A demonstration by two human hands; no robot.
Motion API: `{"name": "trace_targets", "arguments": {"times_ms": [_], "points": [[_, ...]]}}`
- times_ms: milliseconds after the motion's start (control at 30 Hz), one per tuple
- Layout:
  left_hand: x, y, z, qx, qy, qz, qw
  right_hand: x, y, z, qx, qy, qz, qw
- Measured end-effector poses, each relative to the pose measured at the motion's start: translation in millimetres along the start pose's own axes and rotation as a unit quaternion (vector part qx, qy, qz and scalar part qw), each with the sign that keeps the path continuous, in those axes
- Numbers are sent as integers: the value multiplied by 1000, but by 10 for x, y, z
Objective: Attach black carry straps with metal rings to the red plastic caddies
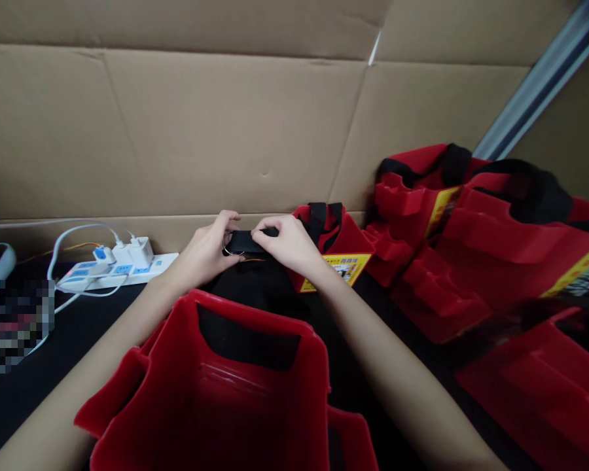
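Note:
A black strap [245, 243] with a thin metal ring [229, 250] at its left end lies between my hands, close to the cardboard wall. My left hand [212, 245] curls around the ring end, thumb below and fingers above. Pinched between the thumb and fingertips of my right hand [290, 241] is the other end of the strap. Nearer to me, between my forearms, stands an open red plastic tool bucket [262, 399] with a cut-out in its far wall and side pockets. Its inside looks empty.
A white power strip [164, 263] with plugged-in chargers and cables sits at the left. Behind my right hand is a small red bucket [346, 232] with black straps and a yellow label. More red buckets [495, 248] crowd the right side. A cardboard wall [235, 131] rises behind.

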State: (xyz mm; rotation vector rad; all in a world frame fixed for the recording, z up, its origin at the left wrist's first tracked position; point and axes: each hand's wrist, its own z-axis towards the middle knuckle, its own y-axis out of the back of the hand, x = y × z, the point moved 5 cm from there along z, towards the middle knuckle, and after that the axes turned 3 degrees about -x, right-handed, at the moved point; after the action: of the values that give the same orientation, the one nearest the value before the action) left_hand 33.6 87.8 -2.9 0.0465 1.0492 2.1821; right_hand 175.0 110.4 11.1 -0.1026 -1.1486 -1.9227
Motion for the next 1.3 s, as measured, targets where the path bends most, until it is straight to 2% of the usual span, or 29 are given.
{"name": "trace_targets", "arguments": {"times_ms": [100,300,633,833,967,1033,1133,1200,1300], "points": [[1,-36,-5,5,-11,3,1000,-10,-6,-8,-8,-16,-16,1000],[-13,-46,-5,13,-13,-18,1000,98,-45,-38,5,9,-36,999],[-53,-71,-11,8,-55,-23,998,135,-107,-86,44,5,-30,999],[-96,-41,-6,-12,-79,-17,997,112,-127,-75,58,25,38,997],[-95,-29,-4,23,-89,-56,994,15,-206,-31,47,29,108,993],[-58,-20,-6,58,-68,-110,990,-48,-252,-8,51,24,148,987],[37,-3,-13,104,15,-243,964,-136,-283,23,46,4,207,977],[102,12,-11,99,80,-322,938,-174,-279,40,34,-11,245,969],[176,11,-7,60,158,-386,907,-183,-276,52,36,-26,290,956]]}}
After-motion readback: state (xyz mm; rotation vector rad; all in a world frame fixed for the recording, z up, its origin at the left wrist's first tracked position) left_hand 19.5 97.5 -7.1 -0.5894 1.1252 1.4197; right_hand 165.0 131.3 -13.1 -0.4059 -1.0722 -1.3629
